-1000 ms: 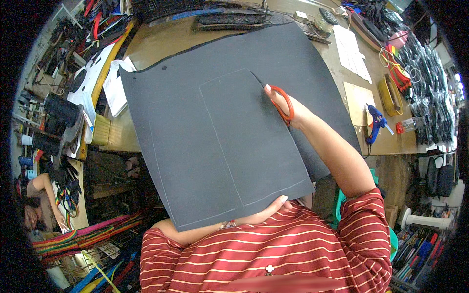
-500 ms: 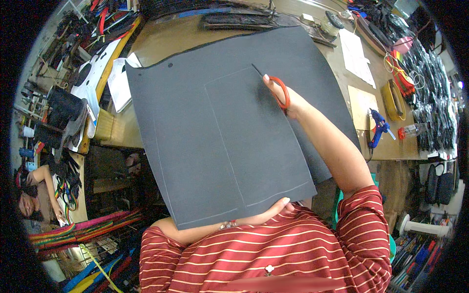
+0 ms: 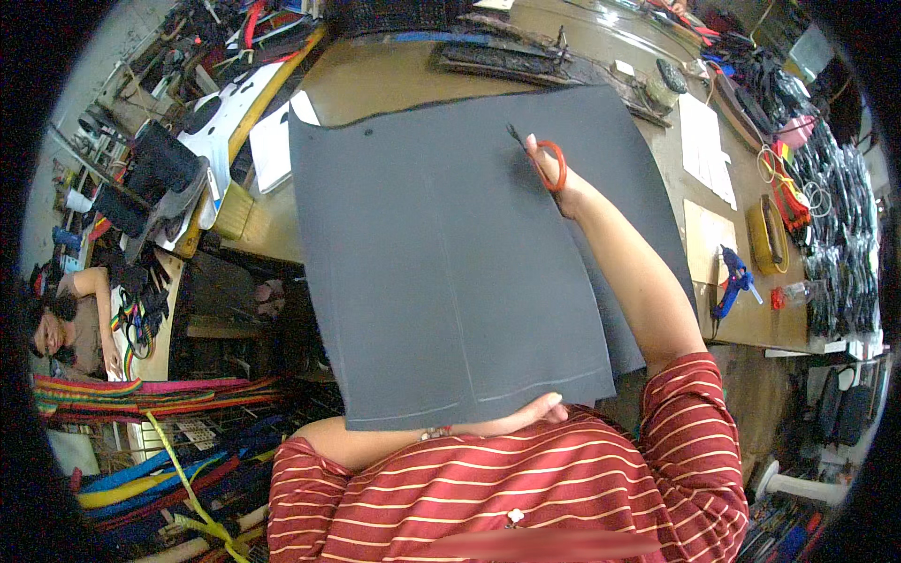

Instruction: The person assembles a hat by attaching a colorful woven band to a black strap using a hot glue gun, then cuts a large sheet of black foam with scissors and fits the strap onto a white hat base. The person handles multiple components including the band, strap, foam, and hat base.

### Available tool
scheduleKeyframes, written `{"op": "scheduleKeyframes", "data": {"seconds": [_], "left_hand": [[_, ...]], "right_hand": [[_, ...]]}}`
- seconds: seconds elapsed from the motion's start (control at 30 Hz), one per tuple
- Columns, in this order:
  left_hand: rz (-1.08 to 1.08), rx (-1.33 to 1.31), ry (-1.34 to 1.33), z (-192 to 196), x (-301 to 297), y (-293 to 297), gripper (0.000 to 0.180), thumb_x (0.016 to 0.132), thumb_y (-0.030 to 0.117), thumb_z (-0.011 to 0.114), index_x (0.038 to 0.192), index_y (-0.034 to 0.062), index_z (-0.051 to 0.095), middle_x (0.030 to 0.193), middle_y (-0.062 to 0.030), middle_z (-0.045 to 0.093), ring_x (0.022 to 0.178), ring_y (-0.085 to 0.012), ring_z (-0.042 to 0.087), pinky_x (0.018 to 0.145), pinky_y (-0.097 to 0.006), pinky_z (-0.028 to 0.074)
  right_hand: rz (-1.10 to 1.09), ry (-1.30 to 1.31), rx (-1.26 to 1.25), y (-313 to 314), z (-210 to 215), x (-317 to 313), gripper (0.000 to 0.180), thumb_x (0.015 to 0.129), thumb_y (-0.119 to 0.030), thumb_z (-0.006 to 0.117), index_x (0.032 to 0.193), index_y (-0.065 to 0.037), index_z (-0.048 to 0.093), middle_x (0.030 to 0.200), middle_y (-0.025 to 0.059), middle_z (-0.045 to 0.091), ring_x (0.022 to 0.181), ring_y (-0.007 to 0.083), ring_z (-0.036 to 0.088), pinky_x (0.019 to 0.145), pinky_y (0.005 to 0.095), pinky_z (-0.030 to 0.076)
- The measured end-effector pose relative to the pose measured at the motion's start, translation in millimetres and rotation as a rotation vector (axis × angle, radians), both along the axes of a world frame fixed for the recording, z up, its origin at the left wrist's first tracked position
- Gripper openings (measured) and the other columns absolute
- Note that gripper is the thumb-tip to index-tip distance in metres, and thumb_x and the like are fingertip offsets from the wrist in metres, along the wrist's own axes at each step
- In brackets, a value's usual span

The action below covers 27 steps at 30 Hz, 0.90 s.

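A large dark grey sheet [image 3: 394, 253] with thin pale lines drawn on it lies over the table and reaches toward my body. My right hand [image 3: 566, 192] is closed on a pair of scissors [image 3: 561, 161] with orange handles. Their dark blades point away to the left over the far part of the sheet, where a slit runs from the near edge up to my right hand. Along the near edge, my left forearm lies close to my body. My left hand [image 3: 542, 413] closes at that edge, thumb at the rim; its other fingers are partly hidden.
Beyond the sheet lies a long black strip [image 3: 507, 66]. On the right are white papers [image 3: 706, 150], a yellow oval holder [image 3: 768, 235] and a blue glue gun [image 3: 735, 281]. Colourful straps [image 3: 150, 394] hang at left, where another person [image 3: 89, 319] sits.
The view has shifted, so the sheet and table appear moved right and lower at the far side. My right hand still holds the scissors, whose blades now look slightly parted. My left hand stays at the near edge.
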State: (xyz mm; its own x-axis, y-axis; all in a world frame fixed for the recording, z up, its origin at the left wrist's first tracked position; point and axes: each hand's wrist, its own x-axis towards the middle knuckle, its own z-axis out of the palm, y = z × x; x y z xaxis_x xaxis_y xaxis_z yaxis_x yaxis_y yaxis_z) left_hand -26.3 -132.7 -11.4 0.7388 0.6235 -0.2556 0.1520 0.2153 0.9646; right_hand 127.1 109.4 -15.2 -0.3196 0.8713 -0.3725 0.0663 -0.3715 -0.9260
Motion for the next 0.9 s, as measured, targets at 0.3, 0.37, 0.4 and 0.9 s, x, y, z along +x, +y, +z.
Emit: {"op": "scheduleKeyframes", "data": {"seconds": [0.3, 0.37, 0.4, 0.9], "left_hand": [[-0.004, -0.072, 0.046, 24, -3, -2, 0.035, 0.099, 0.029, 0.043, 0.097, 0.0030, 0.067, 0.095, -0.0069, 0.068, 0.088, -0.0135, 0.063, 0.082, -0.027, 0.051], [-0.005, -0.156, 0.107, 30, -3, -6, 0.036, 0.099, 0.030, 0.043, 0.098, 0.0028, 0.067, 0.096, -0.0072, 0.068, 0.088, -0.0132, 0.062, 0.082, -0.027, 0.051], [-0.007, -0.175, 0.111, 33, -3, -7, 0.036, 0.099, 0.031, 0.044, 0.098, 0.0029, 0.067, 0.096, -0.0072, 0.067, 0.088, -0.0131, 0.062, 0.082, -0.027, 0.050], [0.176, -0.610, -0.115, -7, 9, -42, 0.041, 0.095, 0.040, 0.051, 0.104, 0.0024, 0.065, 0.102, -0.0074, 0.066, 0.092, -0.0126, 0.060, 0.084, -0.027, 0.048]], "right_hand": [[0.035, -0.070, 0.008, 21, -15, 1, 0.093, 0.082, -0.074, 0.040, 0.139, 0.000, 0.036, 0.139, 0.0217, 0.040, 0.128, 0.0277, 0.040, 0.106, 0.0399, 0.032], [0.062, -0.003, -0.041, 28, -16, 0, 0.091, 0.083, -0.072, 0.040, 0.138, 0.000, 0.037, 0.137, 0.0220, 0.042, 0.126, 0.0267, 0.043, 0.103, 0.0398, 0.035], [0.087, 0.053, -0.061, 33, -15, 2, 0.090, 0.084, -0.072, 0.040, 0.138, 0.000, 0.037, 0.136, 0.0224, 0.044, 0.124, 0.0262, 0.046, 0.102, 0.0400, 0.038], [0.009, 0.048, -0.017, 51, -1, -4, 0.082, 0.087, -0.067, 0.039, 0.138, -0.002, 0.038, 0.136, 0.0182, 0.045, 0.121, 0.0243, 0.049, 0.097, 0.0364, 0.041]]}}
